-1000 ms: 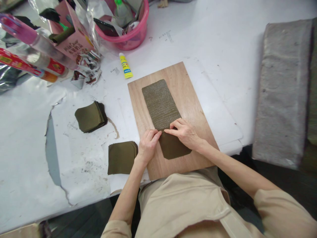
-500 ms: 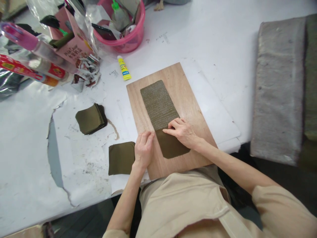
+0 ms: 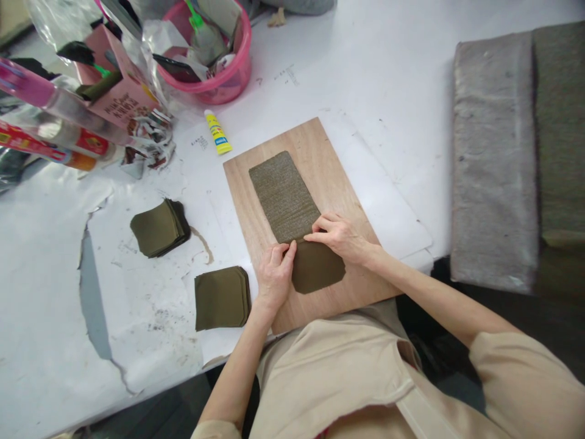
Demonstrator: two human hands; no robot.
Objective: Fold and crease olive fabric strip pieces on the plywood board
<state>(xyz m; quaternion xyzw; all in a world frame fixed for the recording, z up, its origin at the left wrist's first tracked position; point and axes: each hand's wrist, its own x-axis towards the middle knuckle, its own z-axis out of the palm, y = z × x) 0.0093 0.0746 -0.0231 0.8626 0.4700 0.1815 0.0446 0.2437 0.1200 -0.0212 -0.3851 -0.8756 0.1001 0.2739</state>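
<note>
On a wooden board (image 3: 329, 164) lies a grey-brown strip with a rough, cloth-like face (image 3: 283, 195). At its near end is a smooth dark olive piece (image 3: 317, 268) with cut corners; whether this is a folded end or a separate piece I cannot tell. My left hand (image 3: 276, 274) is closed, its fingertips pressed at the left end of the line where the two faces meet. Across from it my right hand (image 3: 340, 238) is closed too, fingers curled and tips on the same line. The fingertips of both hands are close together along this edge.
Two stacks of olive pieces, a far stack (image 3: 158, 230) and a near stack (image 3: 222, 299), lie left of the board. A yellow glue tube (image 3: 218, 132) lies behind it. Further back stands a pink basket (image 3: 235, 76). Grey folded material (image 3: 493, 158) is at right.
My left hand has moved right, from the board beside the strip onto the olive piece's edge. My right hand stays at the edge. The whole view has shifted slightly.
</note>
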